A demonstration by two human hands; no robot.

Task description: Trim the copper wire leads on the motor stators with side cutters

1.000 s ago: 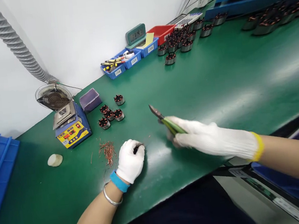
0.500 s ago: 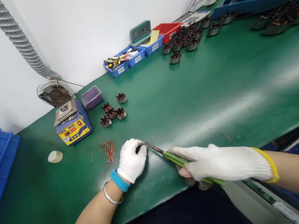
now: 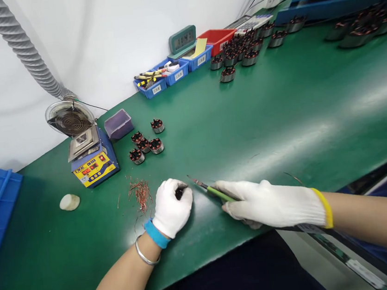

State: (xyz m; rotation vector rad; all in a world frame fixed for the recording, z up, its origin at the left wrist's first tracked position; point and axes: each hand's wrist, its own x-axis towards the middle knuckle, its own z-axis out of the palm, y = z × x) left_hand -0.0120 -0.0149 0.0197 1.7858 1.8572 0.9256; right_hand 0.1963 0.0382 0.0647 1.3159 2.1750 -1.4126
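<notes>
My left hand, in a white glove, is closed around a small motor stator; only its dark top shows between thumb and fingers, the rest is hidden. My right hand, also gloved, grips a pair of green-handled pliers. Their narrow metal jaws point left, just off the left hand's fingertips and apart from them. Beside my left hand lies a pile of copper wire clippings. Behind it stand several copper-wound stators in a loose group.
A blue and yellow solder pot stands at the left, with a purple bin behind it. Along the wall are blue tool trays, a red tray, a clock and more stators. A white round lump sits at left.
My right hand has shifted its hold on the pliers and turned; the jaws have drawn slightly up and away from the left hand's fingertips. The left hand stays nearly in place.
</notes>
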